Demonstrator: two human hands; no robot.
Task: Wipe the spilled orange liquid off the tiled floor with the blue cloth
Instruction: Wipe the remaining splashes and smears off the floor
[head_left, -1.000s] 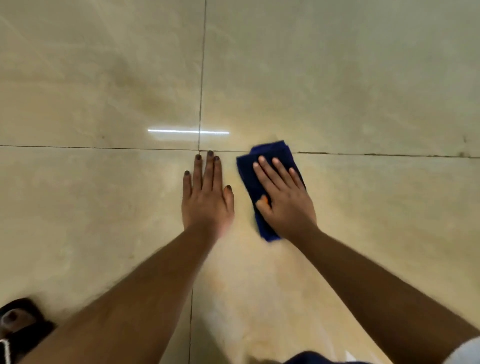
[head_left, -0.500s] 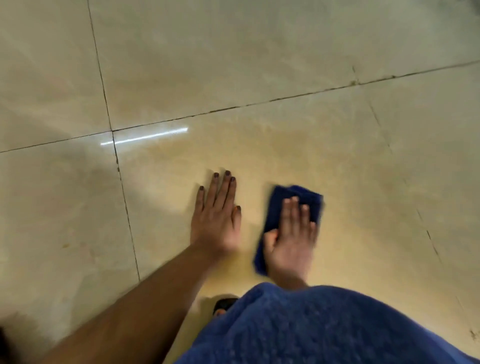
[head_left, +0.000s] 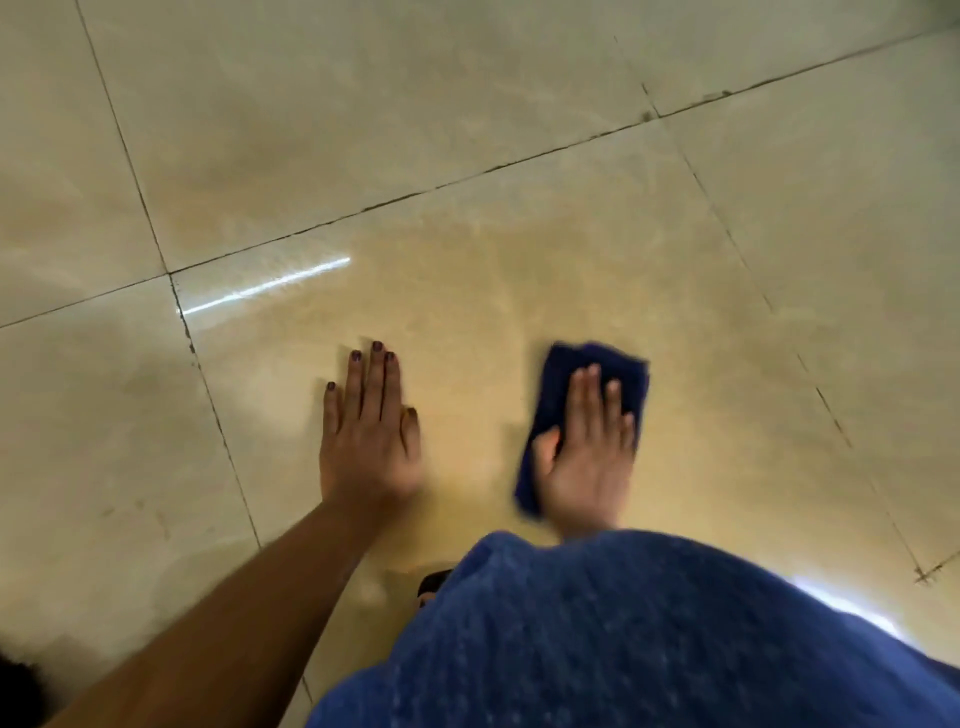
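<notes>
A folded dark blue cloth (head_left: 631, 371) lies flat on the beige tiled floor (head_left: 467, 130), right of centre. My right hand (head_left: 587, 447) presses down on it with straight fingers, covering most of its middle. My left hand (head_left: 366, 431) rests flat on the bare tile to the cloth's left, a hand's width away, fingers together and straight. The tile around and beyond both hands carries a faint orange-yellow film (head_left: 467, 322). No distinct puddle shows.
Dark grout lines (head_left: 415, 195) cross the floor diagonally. A bright light streak (head_left: 265, 286) reflects on the tile above my left hand. My blue-clad knee (head_left: 623, 639) fills the lower right and hides my right forearm. A dark sandal tip (head_left: 434, 582) shows beside it.
The view has swung left and tilted, and my knee has come into the lower frame. My right hand has slid the cloth to the right, widening the gap to my left hand.
</notes>
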